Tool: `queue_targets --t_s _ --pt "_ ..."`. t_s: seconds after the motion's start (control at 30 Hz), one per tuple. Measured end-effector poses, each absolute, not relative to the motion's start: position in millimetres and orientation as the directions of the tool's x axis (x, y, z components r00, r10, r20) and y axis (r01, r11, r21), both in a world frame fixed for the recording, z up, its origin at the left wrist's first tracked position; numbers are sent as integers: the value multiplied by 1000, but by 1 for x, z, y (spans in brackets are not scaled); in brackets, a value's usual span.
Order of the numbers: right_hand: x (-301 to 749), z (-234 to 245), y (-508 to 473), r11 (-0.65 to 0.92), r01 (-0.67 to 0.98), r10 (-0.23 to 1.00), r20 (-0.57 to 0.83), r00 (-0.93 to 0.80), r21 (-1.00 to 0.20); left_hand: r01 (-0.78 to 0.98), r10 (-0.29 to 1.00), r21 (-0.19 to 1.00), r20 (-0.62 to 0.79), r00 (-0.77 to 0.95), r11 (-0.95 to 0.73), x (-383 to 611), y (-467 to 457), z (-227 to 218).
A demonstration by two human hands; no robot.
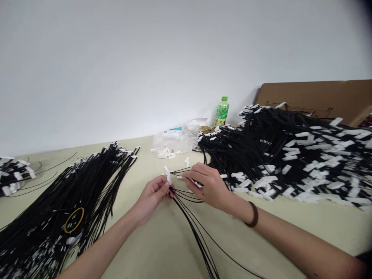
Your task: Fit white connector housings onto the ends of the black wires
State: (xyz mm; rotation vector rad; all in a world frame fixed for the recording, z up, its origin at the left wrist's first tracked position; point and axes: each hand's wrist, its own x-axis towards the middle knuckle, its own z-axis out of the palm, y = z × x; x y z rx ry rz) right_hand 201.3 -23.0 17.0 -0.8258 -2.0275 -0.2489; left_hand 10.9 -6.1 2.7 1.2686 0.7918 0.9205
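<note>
My left hand (154, 195) is closed in a pinch on a small white connector (168, 176) and a bunch of thin black cables (194, 226) that trail toward me across the table. My right hand (207, 184) is closed too, its fingertips pinching cable ends and a white piece just right of the left hand. A dark band sits on my right wrist (252, 215). Both hands meet over the middle of the beige table (162, 248).
A large bundle of black cables (72, 201) with a yellow rubber band (73, 220) lies at the left. A big heap of cables with white connectors (293, 155) fills the right. A bag of white connectors (171, 143), a green bottle (221, 112) and a cardboard box (319, 99) stand at the back.
</note>
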Motion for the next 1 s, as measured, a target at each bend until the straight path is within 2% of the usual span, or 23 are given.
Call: queue_targets --t_s 0.27,0.5,0.7,1.0 --pt "199 20 -27 753 641 472 802 -365 -151 -55 888 998 28 460 -3 11 -8 5" --pt "201 16 -23 735 672 444 810 -382 -86 -27 884 1000 15 468 -3 10 -8 5" --pt "204 19 -24 721 692 388 809 -442 33 -16 878 1000 9 478 -2 10 -7 5" --pt "215 32 -27 705 616 218 719 -660 352 -54 862 997 -21 506 56 11 -9 9"
